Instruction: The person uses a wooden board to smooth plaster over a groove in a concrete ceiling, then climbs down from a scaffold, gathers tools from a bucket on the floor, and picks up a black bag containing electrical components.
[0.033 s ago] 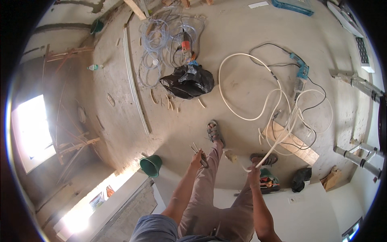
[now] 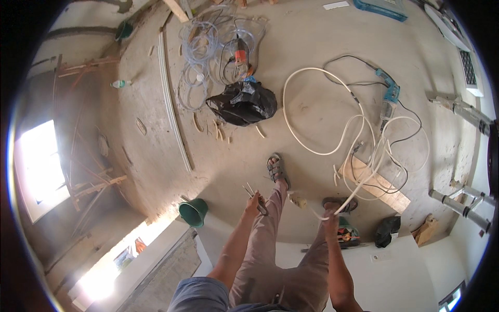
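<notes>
My left hand (image 2: 252,205) is closed around a metal hand tool (image 2: 263,207) in front of my left leg. Two thin prongs stick out past the fingers, and the grip hides most of its body, so its exact kind is unclear. In my right hand (image 2: 330,214), beside my right knee, is a cream-white hose (image 2: 347,200). A short end of it curves out to the left of that hand. The rest runs up and right to loose coils on the floor, crossing a wooden plank (image 2: 387,191).
A blue power drill (image 2: 390,91) lies with its cord among the hose coils. Ahead are a black plastic bag (image 2: 242,104), clear tubing (image 2: 200,44) and a red-grey power tool (image 2: 240,54). A green bucket (image 2: 193,213) stands left; a ladder (image 2: 462,208) is at right.
The view has shifted very slightly. Both hands keep their holds, and nothing else has visibly moved.
</notes>
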A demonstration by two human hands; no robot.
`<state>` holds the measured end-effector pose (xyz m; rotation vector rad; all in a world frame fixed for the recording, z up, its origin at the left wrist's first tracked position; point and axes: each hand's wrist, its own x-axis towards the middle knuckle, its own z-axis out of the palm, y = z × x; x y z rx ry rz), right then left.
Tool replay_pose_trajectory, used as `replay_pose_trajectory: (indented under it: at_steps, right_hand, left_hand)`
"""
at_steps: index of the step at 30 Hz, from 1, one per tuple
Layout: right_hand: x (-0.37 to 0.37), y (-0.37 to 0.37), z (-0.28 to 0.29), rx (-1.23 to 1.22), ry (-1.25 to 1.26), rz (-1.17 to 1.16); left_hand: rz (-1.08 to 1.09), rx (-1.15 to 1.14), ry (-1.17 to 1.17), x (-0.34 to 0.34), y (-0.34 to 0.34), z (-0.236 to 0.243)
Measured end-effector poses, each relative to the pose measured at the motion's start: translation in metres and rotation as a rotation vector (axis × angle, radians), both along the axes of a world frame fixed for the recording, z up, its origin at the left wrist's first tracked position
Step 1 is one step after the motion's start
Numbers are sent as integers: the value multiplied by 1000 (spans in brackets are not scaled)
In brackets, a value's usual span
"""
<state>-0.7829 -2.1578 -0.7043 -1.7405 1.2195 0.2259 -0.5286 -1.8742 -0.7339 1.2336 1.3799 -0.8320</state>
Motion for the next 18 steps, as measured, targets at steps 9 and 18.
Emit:
replay_pose_trajectory:
  at_steps: [9,18]
  right_hand:
    - [82,-119,-42,-510,11,-264]
    - [535,37,-153,-468,-418,863]
  left_hand:
    - [-11,145,-42,67,81,-23]
    - [-261,250,-253,169,130,-64]
